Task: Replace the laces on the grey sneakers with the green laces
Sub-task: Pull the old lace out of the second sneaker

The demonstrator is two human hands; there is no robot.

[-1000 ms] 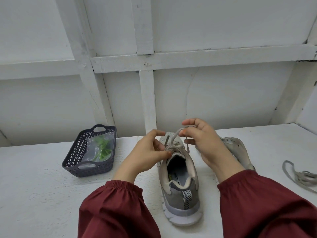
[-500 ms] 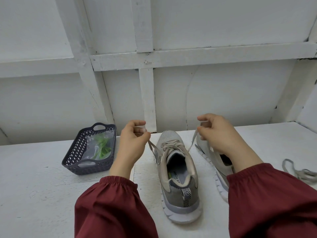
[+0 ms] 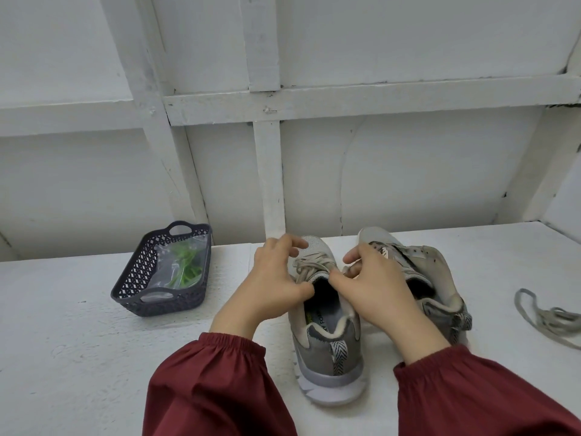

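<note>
A grey sneaker [image 3: 327, 350] stands heel toward me in the middle of the table, its grey lace [image 3: 314, 265] still threaded. My left hand [image 3: 276, 278] is at the left of the top eyelets, thumb at the edge of the opening and fingers curled over the lace. My right hand [image 3: 374, 287] pinches the lace at the right of the tongue. The second grey sneaker [image 3: 427, 272] lies just right of it, unlaced and partly behind my right hand. The green laces [image 3: 185, 265] are in a clear bag inside a dark basket [image 3: 135, 278].
A loose grey lace [image 3: 553, 319] lies in a heap at the right edge of the white table [image 3: 63, 325]. A white panelled wall [image 3: 270, 184] rises right behind the shoes. Dark red sleeves cover both forearms at the bottom.
My hands had pulled the lace ends out to either side. Both have now come back together at the top eyelets of the laced sneaker.
</note>
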